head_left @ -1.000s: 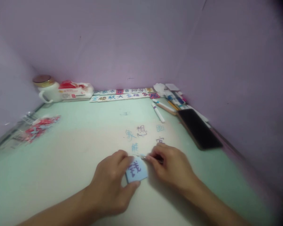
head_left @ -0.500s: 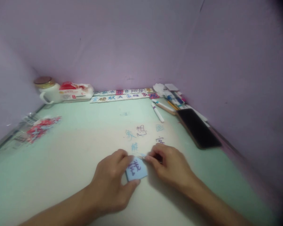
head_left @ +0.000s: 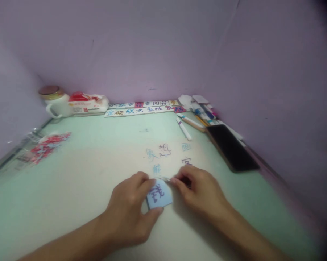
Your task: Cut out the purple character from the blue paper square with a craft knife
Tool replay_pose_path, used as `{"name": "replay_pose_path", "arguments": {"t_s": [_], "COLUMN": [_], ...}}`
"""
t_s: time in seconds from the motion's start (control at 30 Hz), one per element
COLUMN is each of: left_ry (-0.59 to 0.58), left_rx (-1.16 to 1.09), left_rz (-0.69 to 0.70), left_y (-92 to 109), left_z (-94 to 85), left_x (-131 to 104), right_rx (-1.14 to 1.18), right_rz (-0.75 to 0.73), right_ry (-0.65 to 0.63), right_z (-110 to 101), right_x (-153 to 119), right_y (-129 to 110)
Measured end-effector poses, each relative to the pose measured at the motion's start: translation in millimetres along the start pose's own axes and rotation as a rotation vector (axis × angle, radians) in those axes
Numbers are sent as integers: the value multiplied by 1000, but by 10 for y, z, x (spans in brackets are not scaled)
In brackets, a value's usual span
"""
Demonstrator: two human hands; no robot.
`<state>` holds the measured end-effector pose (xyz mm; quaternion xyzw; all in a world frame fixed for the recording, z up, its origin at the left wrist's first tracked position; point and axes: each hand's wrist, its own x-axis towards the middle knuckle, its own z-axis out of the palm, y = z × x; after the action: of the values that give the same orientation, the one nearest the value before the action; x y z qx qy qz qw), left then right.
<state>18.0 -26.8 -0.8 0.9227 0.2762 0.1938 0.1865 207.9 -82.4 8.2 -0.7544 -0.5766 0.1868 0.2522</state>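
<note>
My left hand (head_left: 132, 206) grips a small light-blue card (head_left: 163, 199) with a purple Chinese character on it, fingers at its top left and thumb at its lower edge. Pinched in my right hand (head_left: 198, 188) is a thin silvery pointed tool (head_left: 166, 179), its exact kind too small and blurred to tell. The tool's tip lies by the card's upper edge, near my left fingertips; whether it touches is unclear. Just beyond the hands, characters in blue and purple are written on the pale green table (head_left: 84, 181).
A black phone (head_left: 232, 148) lies at the right, with a purple-banded marker (head_left: 183, 129) and other pens beside it. Two rows of character tiles (head_left: 141, 110) line the back wall. Far left are a white mug (head_left: 57, 105), a tissue pack (head_left: 89, 104) and red-and-blue scraps (head_left: 49, 146).
The tool and my right fingertips have shifted slightly right along the card's upper edge. A blue bit beyond the tool no longer shows. My left hand keeps its hold; the view has shifted a little.
</note>
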Motion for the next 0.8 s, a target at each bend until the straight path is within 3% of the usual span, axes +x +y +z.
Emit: {"name": "replay_pose_path", "arguments": {"t_s": [0.8], "left_ry": [-3], "left_rx": [-32], "left_rz": [-33], "left_y": [-2], "left_z": [5], "left_x": [-7], "right_rx": [-124], "right_rz": [-41], "right_ry": [-42], "right_z": [-44], "right_x": [58], "right_y": [-54]}}
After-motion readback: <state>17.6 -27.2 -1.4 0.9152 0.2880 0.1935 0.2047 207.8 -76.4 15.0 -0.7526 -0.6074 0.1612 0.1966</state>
